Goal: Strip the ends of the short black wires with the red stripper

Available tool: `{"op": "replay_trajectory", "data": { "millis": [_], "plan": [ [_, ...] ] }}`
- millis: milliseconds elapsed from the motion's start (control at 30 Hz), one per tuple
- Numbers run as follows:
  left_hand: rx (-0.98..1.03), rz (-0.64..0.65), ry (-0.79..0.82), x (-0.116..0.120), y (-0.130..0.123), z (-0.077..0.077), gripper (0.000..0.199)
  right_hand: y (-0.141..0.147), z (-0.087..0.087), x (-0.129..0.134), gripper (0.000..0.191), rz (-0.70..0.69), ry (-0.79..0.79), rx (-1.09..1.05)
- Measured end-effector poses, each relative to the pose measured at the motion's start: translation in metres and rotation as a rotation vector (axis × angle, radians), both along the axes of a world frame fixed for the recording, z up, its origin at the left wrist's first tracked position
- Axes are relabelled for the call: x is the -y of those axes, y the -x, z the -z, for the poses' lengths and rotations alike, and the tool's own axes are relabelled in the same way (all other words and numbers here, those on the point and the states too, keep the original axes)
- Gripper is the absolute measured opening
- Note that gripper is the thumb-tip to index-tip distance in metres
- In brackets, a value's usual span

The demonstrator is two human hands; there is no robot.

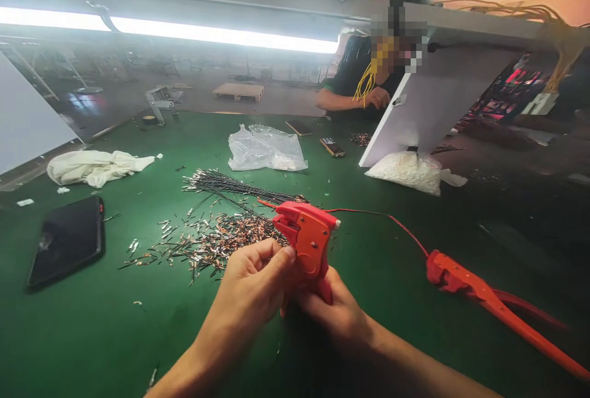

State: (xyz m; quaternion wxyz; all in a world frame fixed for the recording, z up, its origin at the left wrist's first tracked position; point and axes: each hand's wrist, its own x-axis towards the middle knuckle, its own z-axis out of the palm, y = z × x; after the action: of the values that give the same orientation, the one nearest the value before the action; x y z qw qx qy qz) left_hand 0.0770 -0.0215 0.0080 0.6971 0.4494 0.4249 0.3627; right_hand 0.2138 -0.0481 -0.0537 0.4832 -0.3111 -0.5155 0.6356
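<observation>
A red and orange wire stripper [310,241] is held upright over the green table, its jaws facing left. My right hand [338,315] is wrapped round its handles from below. My left hand [258,284] is closed in a pinch, thumb against forefinger, just under the jaws; what it holds, if anything, is hidden. Behind the hands lie a loose pile of short wire bits [221,241] with copper-coloured ends and a bundle of black wires [239,188] with metal tips. A thin red wire [369,212] runs behind the stripper to the right.
Another red-orange hand tool [479,290] lies at right. A dark tablet or phone [69,238], white cloth [94,167], plastic bag [267,147] and small phone [332,147] lie around. A slanted white panel [415,103] stands by a filled bag [405,172]. A co-worker [350,78] sits opposite.
</observation>
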Motion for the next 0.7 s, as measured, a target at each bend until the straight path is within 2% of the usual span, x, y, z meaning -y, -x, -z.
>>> {"op": "replay_trajectory", "data": {
  "millis": [200,400,700],
  "plan": [
    [0.086,0.005,0.04,0.0,-0.005,0.004,0.049,0.005,-0.004,0.0,0.034,0.077,0.021,0.038],
    [0.095,-0.065,0.101,0.003,-0.006,0.01,0.05,0.007,-0.004,0.001,0.034,0.141,0.059,0.07],
    [0.127,-0.056,0.089,0.006,-0.006,0.013,0.048,0.006,-0.011,0.005,0.039,0.08,0.146,0.035]
  ]
}}
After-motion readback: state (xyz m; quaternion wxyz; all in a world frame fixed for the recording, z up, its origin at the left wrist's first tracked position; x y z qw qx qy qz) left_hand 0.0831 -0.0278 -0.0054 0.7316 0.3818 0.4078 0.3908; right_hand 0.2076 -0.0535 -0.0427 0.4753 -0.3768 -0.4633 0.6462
